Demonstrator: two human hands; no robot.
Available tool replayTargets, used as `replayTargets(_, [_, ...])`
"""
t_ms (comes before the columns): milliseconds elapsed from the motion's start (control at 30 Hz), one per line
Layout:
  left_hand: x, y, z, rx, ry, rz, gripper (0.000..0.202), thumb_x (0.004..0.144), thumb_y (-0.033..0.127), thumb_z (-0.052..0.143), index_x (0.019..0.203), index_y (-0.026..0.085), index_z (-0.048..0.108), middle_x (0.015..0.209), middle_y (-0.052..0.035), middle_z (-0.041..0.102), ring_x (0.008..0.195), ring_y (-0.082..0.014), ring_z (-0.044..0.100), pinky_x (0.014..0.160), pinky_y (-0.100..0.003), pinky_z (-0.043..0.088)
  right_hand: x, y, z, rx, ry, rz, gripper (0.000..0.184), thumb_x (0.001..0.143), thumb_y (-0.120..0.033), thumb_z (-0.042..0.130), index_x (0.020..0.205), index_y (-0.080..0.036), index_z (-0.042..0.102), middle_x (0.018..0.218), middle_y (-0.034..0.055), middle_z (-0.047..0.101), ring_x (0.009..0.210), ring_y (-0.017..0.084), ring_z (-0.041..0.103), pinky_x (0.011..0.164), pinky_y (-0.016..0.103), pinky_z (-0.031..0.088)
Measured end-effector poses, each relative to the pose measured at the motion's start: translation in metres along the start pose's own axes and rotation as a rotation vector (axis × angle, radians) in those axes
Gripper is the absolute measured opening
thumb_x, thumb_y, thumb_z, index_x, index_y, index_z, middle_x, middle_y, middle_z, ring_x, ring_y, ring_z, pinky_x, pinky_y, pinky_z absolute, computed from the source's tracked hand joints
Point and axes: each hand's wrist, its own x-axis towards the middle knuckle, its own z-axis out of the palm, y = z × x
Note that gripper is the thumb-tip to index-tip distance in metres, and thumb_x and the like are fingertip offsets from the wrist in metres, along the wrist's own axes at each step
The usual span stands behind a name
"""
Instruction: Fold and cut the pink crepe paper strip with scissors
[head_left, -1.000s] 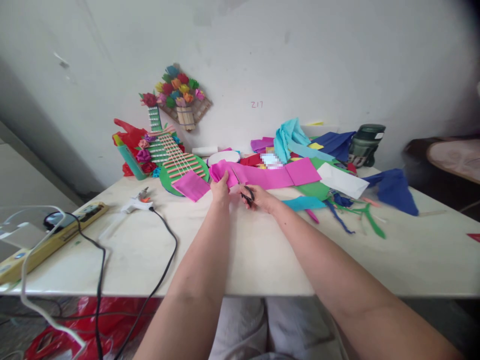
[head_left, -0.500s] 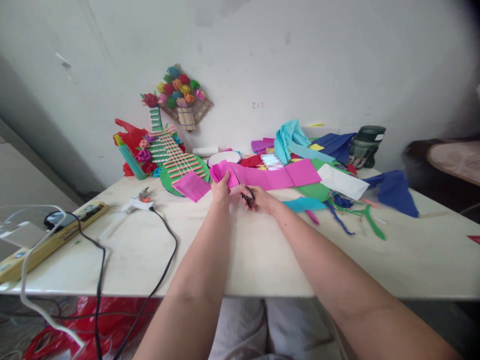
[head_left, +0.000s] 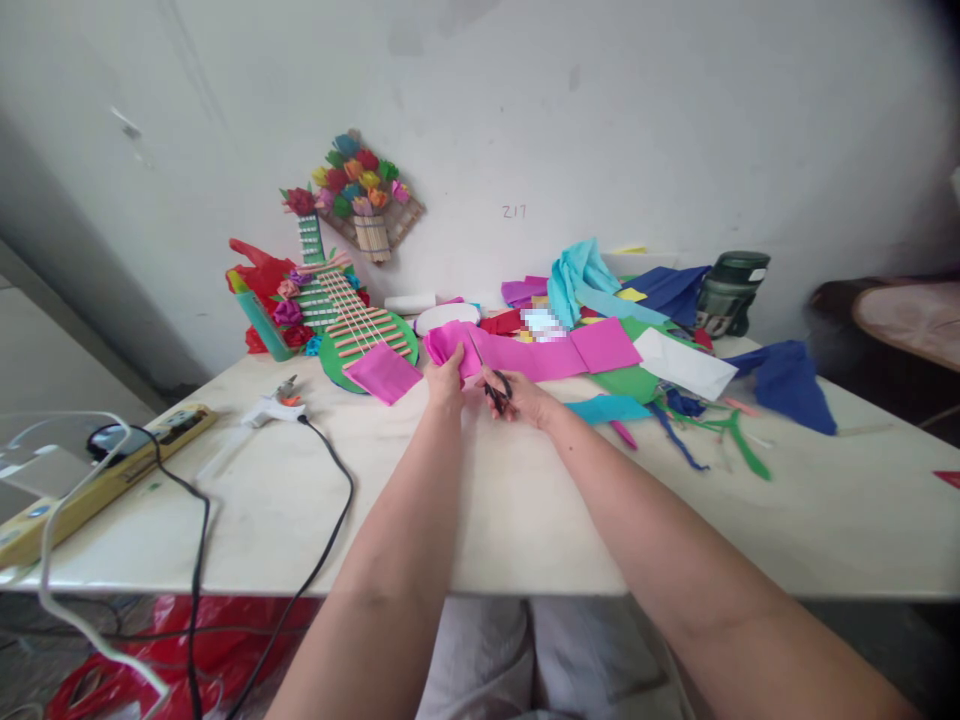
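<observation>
My left hand pinches the gathered end of a strip of pink crepe paper, which stretches away to the right over the table. In my right hand is a pair of black-handled scissors, fingers around the handles. The blades point up and away at the pink paper, just right of my left hand; how far they are apart is too small to tell. A separate pink paper square rests to the left, over the lower part of a green paper guitar with stick frets and paper flowers.
A white glue gun lies left on the table, its black cord hanging over the front edge. Beyond it is a yellow power strip. Right are a white paper piece, blue paper, scraps and a dark green bottle.
My left hand and the gathered pink paper have shifted slightly to the right. The scissors have moved very slightly right and stay at the paper.
</observation>
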Motion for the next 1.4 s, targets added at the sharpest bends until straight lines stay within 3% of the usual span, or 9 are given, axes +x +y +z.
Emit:
replayTargets(300, [0.0007, 0.0, -0.0002, -0.021, -0.001, 0.006, 0.036, 0.056, 0.033, 0.079, 0.076, 0.016, 0.055, 0.058, 0.0034, 0.051, 0.042, -0.0057, 0.044, 0.038, -0.018, 0.029, 0.0007, 0.0006, 0.002, -0.002, 0.015, -0.017, 0.039, 0.084, -0.052, 0.05, 0.09, -0.015, 0.059, 0.055, -0.003, 0.054, 0.042, 0.007, 0.053, 0.029, 0.015, 0.028])
replayTargets(1133, [0.001, 0.0007, -0.0007, -0.027, 0.025, 0.013, 0.038, 0.054, 0.035, 0.079, 0.074, 0.018, 0.052, 0.056, 0.0061, 0.047, 0.04, -0.0055, 0.041, 0.037, -0.019, 0.022, 0.0035, 0.0047, 0.0037, 0.006, 0.011, -0.03, 0.037, 0.083, -0.052, 0.05, 0.088, -0.017, 0.056, 0.057, -0.0046, 0.053, 0.04, 0.006, 0.05, 0.029, 0.016, 0.025])
replayTargets(1400, [-0.001, 0.0041, 0.0, -0.05, 0.035, 0.01, 0.038, 0.053, 0.032, 0.079, 0.07, 0.018, 0.048, 0.054, 0.0065, 0.045, 0.038, -0.0049, 0.038, 0.036, -0.019, 0.02, 0.0036, 0.0035, 0.0056, 0.002, 0.026, -0.024, 0.029, 0.084, -0.045, 0.052, 0.085, -0.016, 0.056, 0.056, -0.0055, 0.051, 0.038, 0.005, 0.048, 0.027, 0.016, 0.025])
